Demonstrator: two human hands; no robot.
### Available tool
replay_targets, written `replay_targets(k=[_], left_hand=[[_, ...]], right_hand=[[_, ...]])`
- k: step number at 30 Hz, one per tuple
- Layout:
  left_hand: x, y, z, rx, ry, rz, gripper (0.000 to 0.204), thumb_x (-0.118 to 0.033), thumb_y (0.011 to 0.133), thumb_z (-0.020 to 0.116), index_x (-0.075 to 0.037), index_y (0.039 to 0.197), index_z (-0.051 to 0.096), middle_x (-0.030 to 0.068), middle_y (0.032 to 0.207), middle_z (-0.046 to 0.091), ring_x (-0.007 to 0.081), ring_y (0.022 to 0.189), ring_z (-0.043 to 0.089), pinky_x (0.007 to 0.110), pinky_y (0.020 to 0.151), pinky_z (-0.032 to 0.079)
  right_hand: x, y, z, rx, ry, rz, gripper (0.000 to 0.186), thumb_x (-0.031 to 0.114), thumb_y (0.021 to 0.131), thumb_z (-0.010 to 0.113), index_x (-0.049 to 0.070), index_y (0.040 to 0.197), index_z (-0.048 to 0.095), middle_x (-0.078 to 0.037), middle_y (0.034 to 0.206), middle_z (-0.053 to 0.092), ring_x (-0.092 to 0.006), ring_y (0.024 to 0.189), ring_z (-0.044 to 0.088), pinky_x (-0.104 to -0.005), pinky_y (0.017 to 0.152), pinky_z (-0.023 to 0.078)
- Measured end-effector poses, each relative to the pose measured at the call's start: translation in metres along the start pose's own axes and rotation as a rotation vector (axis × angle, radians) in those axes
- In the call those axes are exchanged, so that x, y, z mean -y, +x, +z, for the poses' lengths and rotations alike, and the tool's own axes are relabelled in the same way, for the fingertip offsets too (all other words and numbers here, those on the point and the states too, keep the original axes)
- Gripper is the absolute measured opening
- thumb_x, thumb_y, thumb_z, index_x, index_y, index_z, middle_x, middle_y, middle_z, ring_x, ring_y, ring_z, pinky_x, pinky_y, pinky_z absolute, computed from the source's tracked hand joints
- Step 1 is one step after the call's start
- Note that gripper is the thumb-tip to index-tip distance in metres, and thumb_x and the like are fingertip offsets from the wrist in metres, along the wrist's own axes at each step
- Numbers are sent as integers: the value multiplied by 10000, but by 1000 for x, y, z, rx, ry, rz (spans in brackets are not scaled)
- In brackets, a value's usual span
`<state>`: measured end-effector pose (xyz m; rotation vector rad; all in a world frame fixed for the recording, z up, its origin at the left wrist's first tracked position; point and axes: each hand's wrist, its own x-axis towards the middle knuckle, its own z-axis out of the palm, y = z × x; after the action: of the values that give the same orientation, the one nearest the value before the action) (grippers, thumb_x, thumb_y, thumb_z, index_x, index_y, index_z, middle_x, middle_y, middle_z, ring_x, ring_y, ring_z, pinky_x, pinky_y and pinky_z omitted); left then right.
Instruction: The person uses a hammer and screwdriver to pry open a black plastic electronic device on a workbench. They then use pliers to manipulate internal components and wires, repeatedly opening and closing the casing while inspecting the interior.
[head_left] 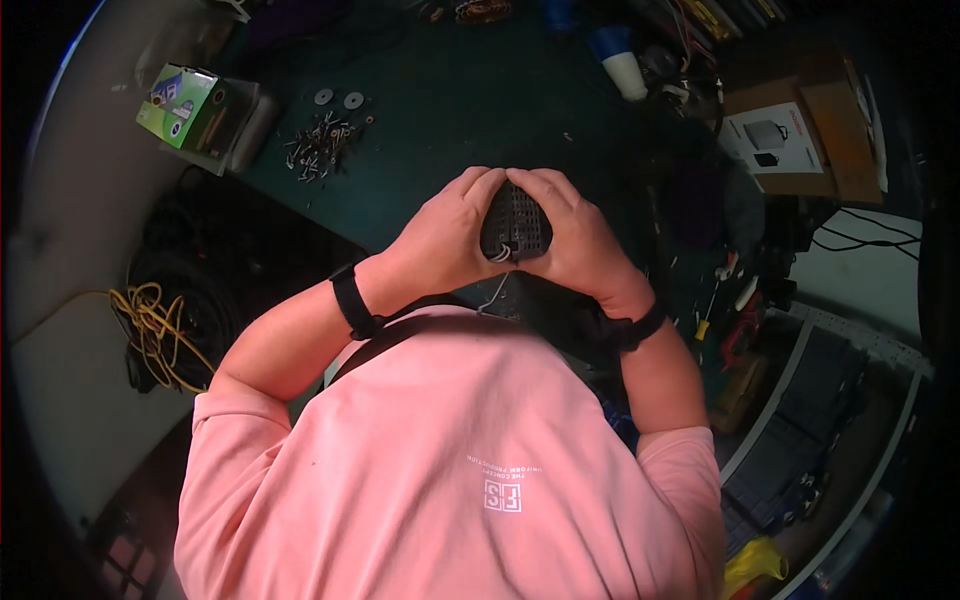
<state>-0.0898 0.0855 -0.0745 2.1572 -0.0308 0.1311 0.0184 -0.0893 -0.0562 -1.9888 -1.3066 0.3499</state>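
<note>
Holds a black slotted block (518, 215) up just beyond the pink shirt (440, 400), near the green table (450, 110). Shows pale wires (504, 253) at the end toward the shirt; appears to run lengthwise away from the body, with sides too covered to be sure. Clamps left hand (445, 230) and right hand (587, 240) around it, cupped, with fingertips (521, 176) close together at the far end.

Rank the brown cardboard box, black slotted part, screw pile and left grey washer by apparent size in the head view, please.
1. Brown cardboard box
2. Black slotted part (partly hidden) and screw pile: too alike to rank
3. Left grey washer
</note>
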Motion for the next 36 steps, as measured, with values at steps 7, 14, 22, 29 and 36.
replay_targets(k=[7, 14, 22, 29, 36], left_hand=[[8, 0, 1, -23, 25, 86, 890, -169, 616, 895, 18, 1360, 444, 219, 1243, 544, 410, 1133, 576, 433, 969, 504], [12, 6, -1, -51, -5, 123, 852, -188, 615, 883, 28, 1331, 475, 216, 1166, 566, 406, 1074, 595, 434, 923, 516], [14, 8, 0, -84, -39, 52, 855, -222, 616, 888, 33, 1323, 481, 215, 1167, 567, 401, 1066, 599, 429, 918, 513], [12, 5, 1, -77, -30, -6, 887, -227, 598, 914, 44, 1324, 485, 200, 1196, 571, 375, 1111, 595, 430, 978, 487], [-6, 11, 1, -12, 25, -68, 896, -205, 591, 919, 23, 1336, 477, 195, 1214, 565, 384, 1116, 594, 424, 970, 500]], right_hand=[[-3, 1, -1, -24, 23, -44, 797, 119, 637, 868, 92, 1359, 531, -148, 1235, 591, -373, 1081, 637, -421, 913, 551], [-7, 9, -3, -24, 55, -54, 787, 128, 640, 872, 90, 1350, 535, -147, 1236, 597, -377, 1087, 639, -417, 917, 551], [-7, 19, -9, 76, 90, 12, 803, 179, 670, 881, 81, 1377, 511, -152, 1267, 586, -379, 1116, 627, -423, 947, 534], [-5, 7, -2, 42, -13, 9, 900, 210, 706, 870, 73, 1473, 420, -181, 1383, 516, -377, 1242, 555, -432, 1029, 488], [-1, -5, -1, -15, -24, 49, 938, 192, 690, 871, 70, 1488, 393, -174, 1416, 493, -385, 1255, 542, -445, 1042, 480]])
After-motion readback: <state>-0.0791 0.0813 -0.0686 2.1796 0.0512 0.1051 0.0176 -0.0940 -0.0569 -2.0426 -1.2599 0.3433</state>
